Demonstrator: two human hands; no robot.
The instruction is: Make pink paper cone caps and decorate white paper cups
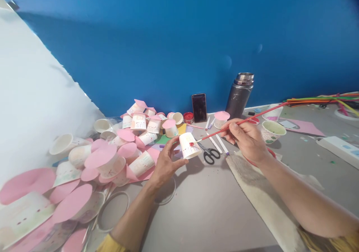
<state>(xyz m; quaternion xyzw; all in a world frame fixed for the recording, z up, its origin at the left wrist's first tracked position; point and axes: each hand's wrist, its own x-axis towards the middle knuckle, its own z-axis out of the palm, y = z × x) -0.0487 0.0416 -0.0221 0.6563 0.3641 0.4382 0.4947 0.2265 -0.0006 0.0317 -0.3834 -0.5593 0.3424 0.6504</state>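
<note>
the small cup [186, 148] is smooth white paper, tapered and round, with a red blotch of paint on its side; the paintbrush [263, 113] has a long, thin red handle. a fuzzy cream cloth [252, 194] lies on the grey worktop [202, 214] at lower right, and paper cups with flat pink discs [101, 154] heap up at left. the small cup is held mid-frame, right beside the left hand [165, 164], with black-handled scissors [211, 156] to its right. that hand curls, gripping it between fingers and thumb; the right hand [246, 136] pinches the paintbrush, its tip at the blotch.
</note>
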